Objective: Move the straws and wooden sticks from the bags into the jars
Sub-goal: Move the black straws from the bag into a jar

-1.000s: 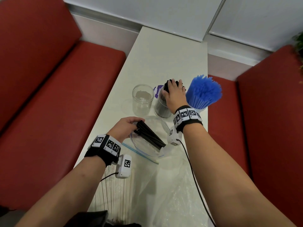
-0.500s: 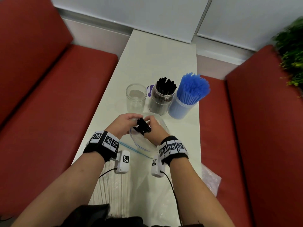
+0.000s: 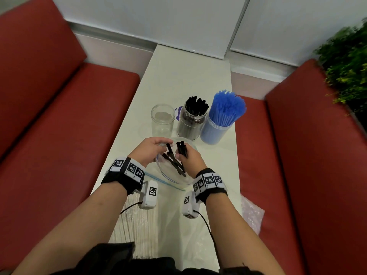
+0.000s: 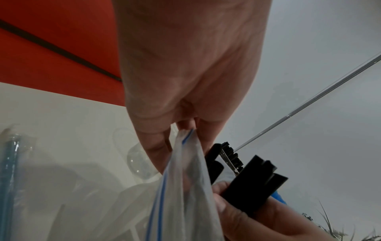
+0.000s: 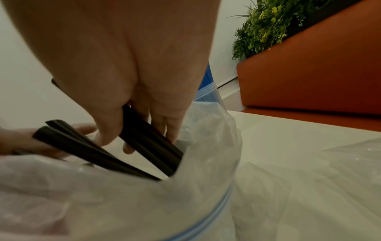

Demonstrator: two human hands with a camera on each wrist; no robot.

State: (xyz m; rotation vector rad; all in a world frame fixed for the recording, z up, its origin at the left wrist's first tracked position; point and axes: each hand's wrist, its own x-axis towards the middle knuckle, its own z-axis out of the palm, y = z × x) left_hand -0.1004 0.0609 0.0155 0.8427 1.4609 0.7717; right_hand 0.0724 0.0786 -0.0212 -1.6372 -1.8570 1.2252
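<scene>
A clear zip bag with a blue seal lies open on the white table, black straws inside it. My left hand pinches the bag's rim and holds the mouth up. My right hand grips a small bunch of black straws at the bag's mouth, their ends poking up. Behind stand an empty glass jar, a jar of black straws and a jar of blue straws. A bag of wooden sticks lies near me under my left forearm.
Red bench seats flank the narrow table on both sides. A green plant stands at the far right. An empty crumpled plastic bag hangs off the table's right edge. A purple lid peeks out behind the jars.
My right hand left the jar of black straws, came back to the bag and took hold of a few more straws. The left hand kept the bag's mouth open.
</scene>
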